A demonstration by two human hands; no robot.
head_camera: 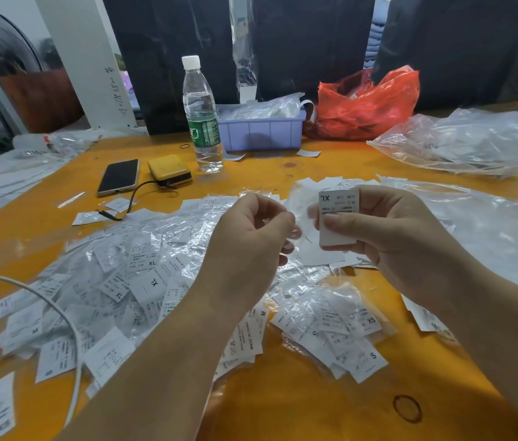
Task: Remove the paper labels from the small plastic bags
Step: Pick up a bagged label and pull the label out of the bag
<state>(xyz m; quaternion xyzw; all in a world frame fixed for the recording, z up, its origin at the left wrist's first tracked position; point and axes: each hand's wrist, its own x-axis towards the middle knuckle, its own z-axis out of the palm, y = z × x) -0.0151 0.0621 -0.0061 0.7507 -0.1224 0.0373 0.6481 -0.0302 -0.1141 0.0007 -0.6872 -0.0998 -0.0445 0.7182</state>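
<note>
Centrally, right hand (388, 237) pinching a stack of XL paper labels (338, 218), left hand (251, 237) pinching a clear small bag (296, 205), orange table (283, 393) below.

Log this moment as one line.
left hand: pinches clear bag | right hand: holds XL labels | table: bagged labels piled

Glossy plastic bags (143, 237), matt paper labels (338, 218)
</note>
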